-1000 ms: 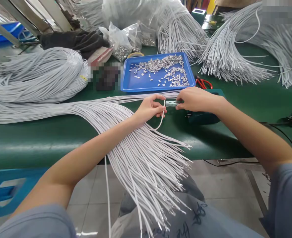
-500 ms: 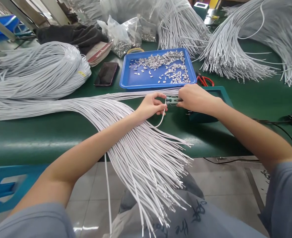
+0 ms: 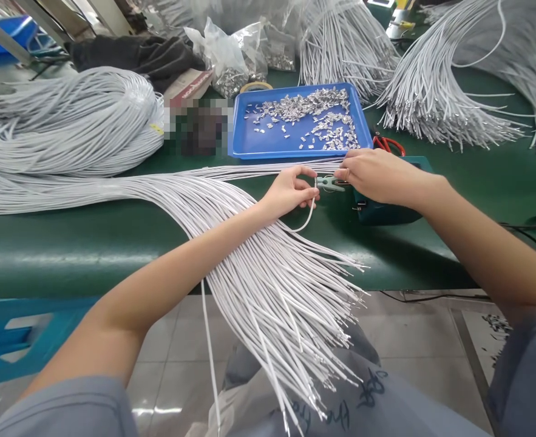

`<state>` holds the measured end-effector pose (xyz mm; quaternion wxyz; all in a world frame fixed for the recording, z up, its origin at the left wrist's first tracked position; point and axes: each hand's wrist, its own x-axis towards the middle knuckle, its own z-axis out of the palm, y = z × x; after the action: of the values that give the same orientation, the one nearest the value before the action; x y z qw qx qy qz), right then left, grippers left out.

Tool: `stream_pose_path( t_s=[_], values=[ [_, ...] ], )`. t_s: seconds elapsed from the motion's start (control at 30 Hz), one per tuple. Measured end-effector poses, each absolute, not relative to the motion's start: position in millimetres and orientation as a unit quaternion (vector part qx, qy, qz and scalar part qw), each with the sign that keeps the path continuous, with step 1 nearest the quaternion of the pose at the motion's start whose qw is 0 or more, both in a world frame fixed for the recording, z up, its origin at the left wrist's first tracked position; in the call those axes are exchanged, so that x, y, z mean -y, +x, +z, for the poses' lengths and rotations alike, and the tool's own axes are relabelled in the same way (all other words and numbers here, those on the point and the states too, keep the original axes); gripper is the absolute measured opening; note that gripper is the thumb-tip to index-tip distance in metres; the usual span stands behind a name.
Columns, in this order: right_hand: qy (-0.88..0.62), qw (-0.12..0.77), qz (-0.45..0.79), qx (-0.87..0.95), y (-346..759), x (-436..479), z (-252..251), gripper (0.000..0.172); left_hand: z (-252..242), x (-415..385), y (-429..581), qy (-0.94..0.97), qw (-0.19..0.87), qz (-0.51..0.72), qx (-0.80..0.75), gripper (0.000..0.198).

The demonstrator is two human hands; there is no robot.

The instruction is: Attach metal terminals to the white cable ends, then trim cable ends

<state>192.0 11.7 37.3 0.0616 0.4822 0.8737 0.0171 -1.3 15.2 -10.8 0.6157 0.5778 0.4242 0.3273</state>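
My left hand [image 3: 294,189] pinches one white wire [image 3: 312,209] near its end, and the wire's slack curves down below the fingers. Just right of those fingertips is a small pale-green spring clip [image 3: 328,183], its jaws toward the wire end. My right hand [image 3: 377,173] is closed at the clip's other end, fingers curled at its upper handle. The clip's lower handle sticks out below the fingers; whether the jaws grip the wire cannot be made out. Beneath my left forearm, a fanned bundle of white wires [image 3: 268,273] with metal tips hangs over the table edge.
A blue tray [image 3: 268,142] holds small metal terminals. Red-handled pliers [image 3: 390,144] and a dark green box [image 3: 386,209] lie near my right hand. Coiled wires [image 3: 113,121] fill the left, another wire bundle [image 3: 422,91] the back right. Bags of terminals [image 3: 224,67] stand behind.
The view has shifted, moving everything slightly right. The clip's handles now stand apart, with the lower one outside my right fingers. My left hand keeps its pinch on the wire.
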Motion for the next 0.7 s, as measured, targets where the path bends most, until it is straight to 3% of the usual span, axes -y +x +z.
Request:
stream_pose_path(
  t_s=[0.37, 0.47, 0.53, 0.6, 0.7],
  values=[
    [0.513, 0.077, 0.048, -0.853, 191.7, -12.0, 32.5, 0.029, -10.4, -15.4, -12.6, 0.568, 0.591, 0.369, -0.438, 0.024],
    [0.538, -0.017, -0.003, -0.843, 186.7, -12.0, 40.4, 0.033, -10.2, -9.2, -15.8, 0.592, 0.543, 0.421, -0.421, 0.025],
    [0.543, -0.133, -0.100, -0.823, 179.3, -9.7, 48.3, 0.036, -11.5, 3.3, -15.3, 0.678, 0.468, 0.436, -0.361, 0.025],
    [0.527, -0.199, -0.253, -0.787, 170.2, -4.9, 53.4, 0.035, -13.1, 22.3, -12.5, 0.803, 0.321, 0.434, -0.254, 0.022],
    [0.442, -0.118, -0.443, -0.771, 157.5, 6.8, 47.9, 0.029, -12.6, 51.9, -7.2, 0.919, 0.072, 0.383, -0.054, 0.020]
  ],
)
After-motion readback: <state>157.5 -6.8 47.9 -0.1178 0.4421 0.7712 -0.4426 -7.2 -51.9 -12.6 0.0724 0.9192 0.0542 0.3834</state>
